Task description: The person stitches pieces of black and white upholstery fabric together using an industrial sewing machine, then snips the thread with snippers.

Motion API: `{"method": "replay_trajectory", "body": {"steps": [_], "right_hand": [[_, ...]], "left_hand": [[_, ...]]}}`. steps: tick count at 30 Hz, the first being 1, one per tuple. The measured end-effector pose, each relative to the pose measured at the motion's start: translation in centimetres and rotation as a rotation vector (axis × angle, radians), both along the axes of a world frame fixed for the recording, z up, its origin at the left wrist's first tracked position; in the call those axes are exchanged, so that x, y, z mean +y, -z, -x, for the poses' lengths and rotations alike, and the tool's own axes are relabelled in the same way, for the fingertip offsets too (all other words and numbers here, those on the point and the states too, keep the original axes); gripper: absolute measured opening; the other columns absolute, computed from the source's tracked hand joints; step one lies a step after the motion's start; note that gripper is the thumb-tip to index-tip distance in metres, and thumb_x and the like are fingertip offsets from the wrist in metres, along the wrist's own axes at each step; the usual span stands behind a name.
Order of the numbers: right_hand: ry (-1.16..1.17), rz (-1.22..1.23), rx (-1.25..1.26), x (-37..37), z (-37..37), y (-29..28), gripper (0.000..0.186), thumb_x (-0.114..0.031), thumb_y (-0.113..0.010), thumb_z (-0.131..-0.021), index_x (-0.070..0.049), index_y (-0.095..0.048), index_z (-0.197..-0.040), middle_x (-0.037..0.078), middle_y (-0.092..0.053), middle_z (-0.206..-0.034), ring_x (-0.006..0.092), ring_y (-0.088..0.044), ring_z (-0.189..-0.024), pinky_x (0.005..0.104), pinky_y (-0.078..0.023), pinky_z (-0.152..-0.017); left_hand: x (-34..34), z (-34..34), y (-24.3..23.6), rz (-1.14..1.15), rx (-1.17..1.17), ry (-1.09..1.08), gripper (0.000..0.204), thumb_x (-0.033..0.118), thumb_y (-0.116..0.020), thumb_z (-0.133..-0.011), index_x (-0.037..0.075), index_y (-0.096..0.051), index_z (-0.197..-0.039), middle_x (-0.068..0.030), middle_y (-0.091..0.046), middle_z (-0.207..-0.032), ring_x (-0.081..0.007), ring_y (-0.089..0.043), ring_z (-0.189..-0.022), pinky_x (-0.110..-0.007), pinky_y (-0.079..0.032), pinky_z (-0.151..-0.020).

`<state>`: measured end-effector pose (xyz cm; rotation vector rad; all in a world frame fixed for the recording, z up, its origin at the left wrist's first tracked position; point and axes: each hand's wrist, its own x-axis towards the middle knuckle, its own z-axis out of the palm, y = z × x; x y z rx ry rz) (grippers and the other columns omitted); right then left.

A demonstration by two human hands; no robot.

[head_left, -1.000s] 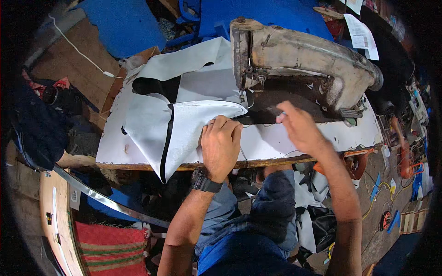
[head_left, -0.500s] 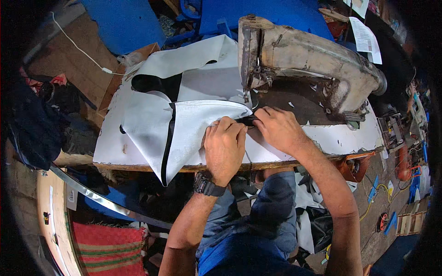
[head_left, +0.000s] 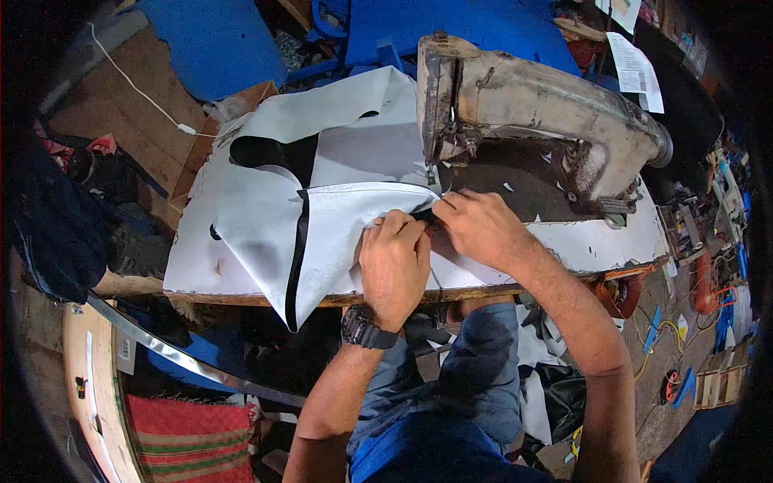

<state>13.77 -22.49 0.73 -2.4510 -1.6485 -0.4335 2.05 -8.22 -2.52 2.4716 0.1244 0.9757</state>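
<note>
A worn beige sewing machine (head_left: pixel 531 105) stands on a white-topped table (head_left: pixel 596 241). White sheet material with black backing (head_left: pixel 266 217) lies spread over the table's left half and hangs over the front edge. My left hand (head_left: pixel 394 262), with a black wristwatch, presses flat on a folded piece of this material. My right hand (head_left: pixel 479 229) pinches the material's black-lined edge just in front of the machine's needle, fingertips touching those of the left hand.
Blue sheets (head_left: pixel 217 40) lie beyond the table, with a white cable (head_left: pixel 145 92) over a brown board. A dark cloth heap (head_left: pixel 56 217) sits at left. A red striped mat (head_left: pixel 193 439) lies below. Tools and cables clutter the floor at right (head_left: pixel 692 266).
My right hand has come back from the machine bed toward the left hand and closed on the material's edge by the needle. The left hand stayed pressed on the material.
</note>
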Motion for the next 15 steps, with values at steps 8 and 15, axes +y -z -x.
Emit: {"method": "replay_trajectory", "body": {"steps": [8, 15], "right_hand": [[0.124, 0.043, 0.085, 0.5, 0.0, 0.9, 0.015, -0.013, -0.067, -0.091, -0.002, -0.064, -0.1, 0.016, -0.071, -0.101, 0.0325, -0.074, -0.091, 0.0447, -0.061, -0.075], [0.017, -0.153, 0.149, -1.3, 1.6, 0.8, 0.018, -0.023, -0.069, -0.095, -0.005, -0.064, -0.098, 0.013, -0.068, -0.096, 0.0342, -0.071, -0.084, 0.0438, -0.059, -0.072]], "left_hand": [[0.5, 0.3, 0.0, 0.064, -0.014, 0.045, 0.009, 0.003, -0.072, -0.089, -0.002, -0.074, -0.096, -0.014, -0.069, -0.1, -0.0357, -0.068, -0.089, -0.045, -0.054, -0.081], [0.8, 4.8, 0.2, 0.265, -0.043, 0.153, 0.011, -0.001, -0.075, -0.09, -0.003, -0.075, -0.1, -0.0133, -0.07, -0.101, -0.032, -0.072, -0.098, -0.038, -0.057, -0.083]]}}
